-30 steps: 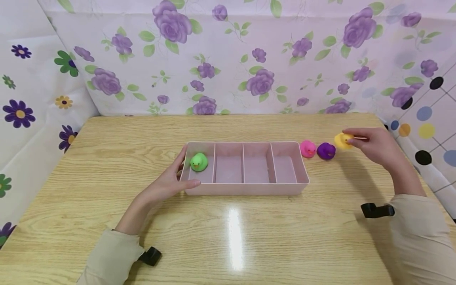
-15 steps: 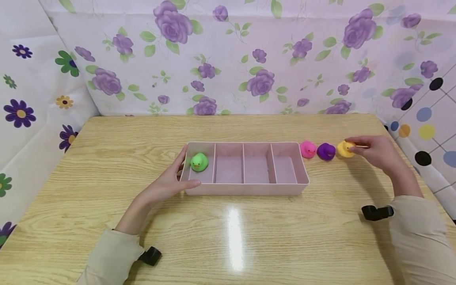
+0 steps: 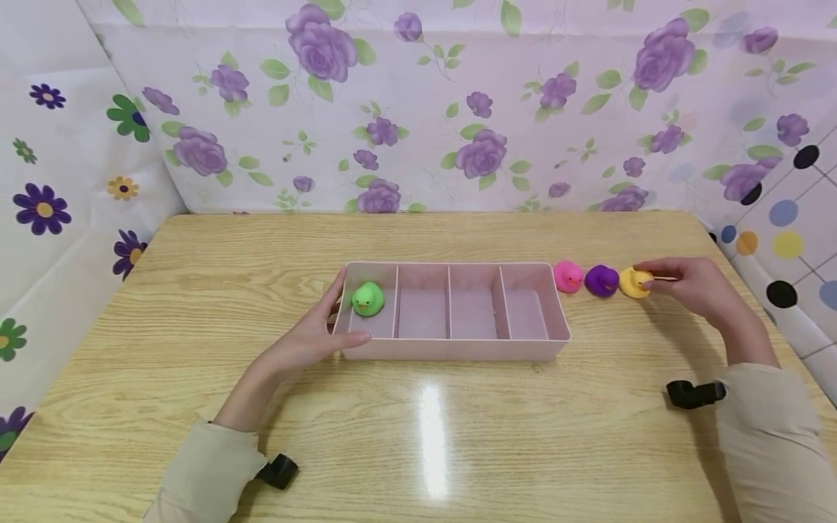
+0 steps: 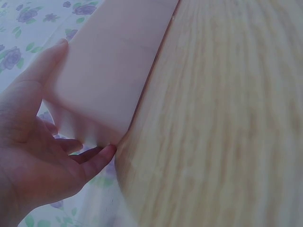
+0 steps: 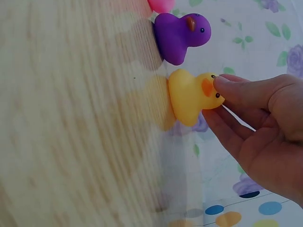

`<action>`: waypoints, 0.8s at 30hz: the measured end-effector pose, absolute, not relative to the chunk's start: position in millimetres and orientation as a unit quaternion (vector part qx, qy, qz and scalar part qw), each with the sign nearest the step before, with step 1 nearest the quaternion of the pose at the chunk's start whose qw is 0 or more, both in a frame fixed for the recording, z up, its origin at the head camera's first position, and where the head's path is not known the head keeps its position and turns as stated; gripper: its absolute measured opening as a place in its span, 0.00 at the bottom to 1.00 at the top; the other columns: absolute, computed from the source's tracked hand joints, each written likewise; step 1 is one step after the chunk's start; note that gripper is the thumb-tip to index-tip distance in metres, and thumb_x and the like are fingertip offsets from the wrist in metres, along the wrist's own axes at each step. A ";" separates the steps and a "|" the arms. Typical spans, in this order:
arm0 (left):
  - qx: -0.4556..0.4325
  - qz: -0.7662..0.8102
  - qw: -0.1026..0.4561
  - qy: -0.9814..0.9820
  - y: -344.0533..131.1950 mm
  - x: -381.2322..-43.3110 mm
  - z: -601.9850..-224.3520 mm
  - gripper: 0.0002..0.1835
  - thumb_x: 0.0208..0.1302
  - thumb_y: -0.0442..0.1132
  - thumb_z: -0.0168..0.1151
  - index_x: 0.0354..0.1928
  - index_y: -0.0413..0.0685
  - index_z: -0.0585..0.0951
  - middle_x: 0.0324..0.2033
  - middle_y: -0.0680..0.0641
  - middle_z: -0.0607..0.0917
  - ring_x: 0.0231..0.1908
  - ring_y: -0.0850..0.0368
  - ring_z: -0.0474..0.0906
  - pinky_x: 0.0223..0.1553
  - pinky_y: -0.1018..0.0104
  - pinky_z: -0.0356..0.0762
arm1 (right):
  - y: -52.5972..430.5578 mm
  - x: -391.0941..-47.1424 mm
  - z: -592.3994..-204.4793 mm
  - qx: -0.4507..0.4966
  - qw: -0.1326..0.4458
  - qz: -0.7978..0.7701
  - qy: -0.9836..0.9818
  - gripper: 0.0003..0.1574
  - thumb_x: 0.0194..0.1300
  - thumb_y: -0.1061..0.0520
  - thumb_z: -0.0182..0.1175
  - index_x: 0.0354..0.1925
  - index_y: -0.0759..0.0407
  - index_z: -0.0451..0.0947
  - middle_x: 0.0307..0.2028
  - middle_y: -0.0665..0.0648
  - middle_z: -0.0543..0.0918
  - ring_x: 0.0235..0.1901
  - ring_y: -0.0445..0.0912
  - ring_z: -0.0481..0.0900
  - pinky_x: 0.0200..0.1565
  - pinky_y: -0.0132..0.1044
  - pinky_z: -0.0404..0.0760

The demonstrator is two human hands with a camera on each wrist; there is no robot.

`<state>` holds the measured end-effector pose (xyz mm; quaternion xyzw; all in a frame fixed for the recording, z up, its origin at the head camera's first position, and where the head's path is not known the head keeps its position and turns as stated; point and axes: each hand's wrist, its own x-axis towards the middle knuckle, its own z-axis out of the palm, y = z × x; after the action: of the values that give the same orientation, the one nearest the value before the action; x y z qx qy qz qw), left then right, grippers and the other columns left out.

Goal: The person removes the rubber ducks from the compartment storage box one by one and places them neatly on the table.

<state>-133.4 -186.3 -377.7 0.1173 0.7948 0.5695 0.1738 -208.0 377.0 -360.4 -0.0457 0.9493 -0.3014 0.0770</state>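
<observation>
A pale pink divided box (image 3: 451,349) sits on the table, split into several compartments in a row. My left hand (image 3: 312,325) grips its left end, thumb on the front wall and fingers round the side, as the left wrist view shows too. In the leftmost compartment sits a green rubber duck (image 3: 368,299). My right hand (image 3: 696,287) pinches a yellow rubber duck (image 5: 187,97) by the head between thumb and fingers; its base is down at the tabletop. Beside it, to the left, stand a purple rubber duck (image 3: 601,281) and a pink rubber duck (image 3: 568,277) near the box's right end.
The wooden table (image 3: 314,443) spreads out in front of the box and to both sides. A flowered cloth (image 3: 451,102) hangs behind its far edge. Each sleeve carries a black camera mount, one (image 3: 280,472) on the left and another (image 3: 694,394) on the right.
My right hand has come down toward me with the yellow duck, from above the table to the end of the duck row. The left hand and the box have stayed put.
</observation>
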 end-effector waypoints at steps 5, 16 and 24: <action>0.117 0.568 0.175 0.796 -186.4 -133.8 -378.4 0.57 0.61 0.46 0.69 0.76 0.70 0.34 0.73 0.40 0.49 0.64 0.39 0.60 0.58 0.45 0.65 | 379.7 -207.1 -361.4 -0.035 0.095 -0.319 0.942 0.33 0.69 0.48 0.59 0.63 0.68 0.71 0.61 0.75 0.68 0.62 0.67 0.63 0.56 0.61 0.65; 0.121 0.568 0.176 0.795 -187.2 -134.5 -378.9 0.57 0.61 0.46 0.68 0.76 0.70 0.33 0.73 0.38 0.49 0.64 0.37 0.60 0.58 0.45 0.66 | 380.2 -207.1 -359.6 -0.044 0.112 -0.321 0.939 0.32 0.70 0.50 0.58 0.63 0.70 0.69 0.62 0.76 0.67 0.62 0.67 0.62 0.57 0.63 0.64; 0.122 0.570 0.174 0.794 -185.7 -132.9 -376.6 0.57 0.61 0.46 0.68 0.76 0.69 0.34 0.73 0.42 0.49 0.64 0.39 0.61 0.58 0.45 0.65 | 378.4 -205.4 -357.9 -0.040 0.091 -0.325 0.941 0.35 0.70 0.47 0.58 0.64 0.70 0.69 0.63 0.76 0.66 0.63 0.68 0.60 0.56 0.64 0.63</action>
<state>-132.9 -185.7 -376.6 0.1218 0.7940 0.5696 0.1742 -205.4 378.4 -357.9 -0.0396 0.9407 -0.3246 0.0905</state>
